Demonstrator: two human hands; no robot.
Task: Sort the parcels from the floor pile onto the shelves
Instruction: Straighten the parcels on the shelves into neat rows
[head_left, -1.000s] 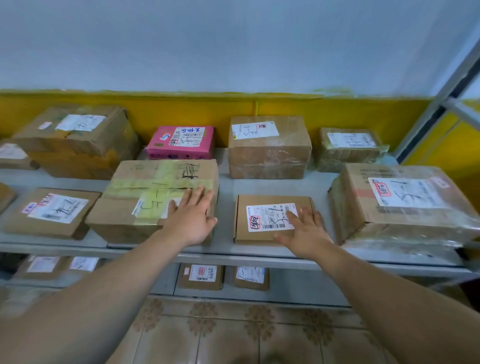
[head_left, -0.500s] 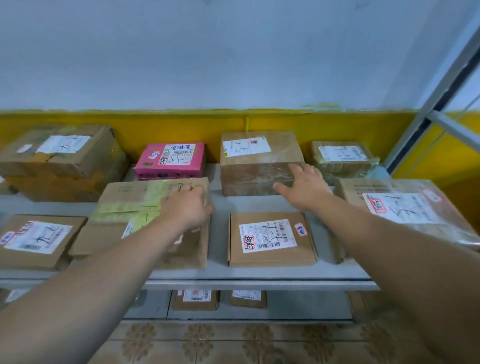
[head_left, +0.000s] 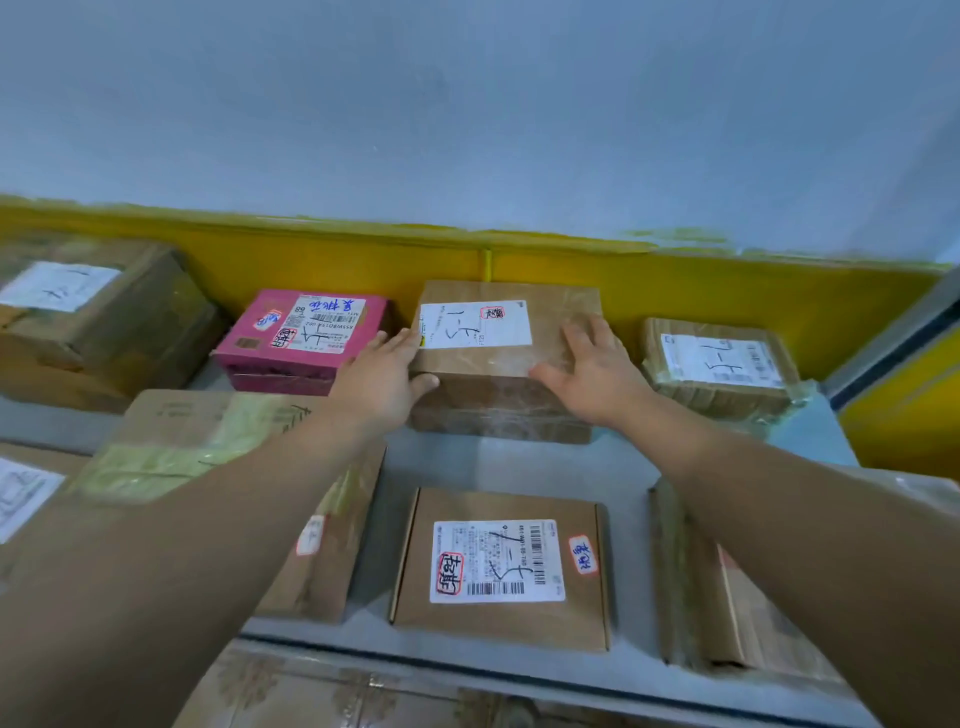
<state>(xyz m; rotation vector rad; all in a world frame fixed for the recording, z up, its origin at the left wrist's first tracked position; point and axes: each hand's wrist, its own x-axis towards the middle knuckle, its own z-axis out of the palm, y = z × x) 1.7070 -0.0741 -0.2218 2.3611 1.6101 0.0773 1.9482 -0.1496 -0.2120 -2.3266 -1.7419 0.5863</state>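
Note:
A taped brown box (head_left: 498, 387) with a white label stands at the back of the grey shelf (head_left: 498, 470), against the yellow wall band. My left hand (head_left: 384, 376) lies flat against its left side, thumb on the front face. My right hand (head_left: 592, 371) rests on its top right corner with fingers spread. A flat brown parcel (head_left: 501, 623) with a barcode label lies at the shelf's front, between my arms.
A pink box (head_left: 306, 338) sits left of the held box, a wrapped brown parcel (head_left: 719, 364) right of it. Large cartons stand at left (head_left: 104, 322), front left (head_left: 218, 441) and front right (head_left: 727, 613). Patterned floor tiles (head_left: 363, 696) show below the shelf edge.
My left hand left the front-left carton and reached back to the taped box's left side. My right hand moved from the flat front parcel onto that box's top.

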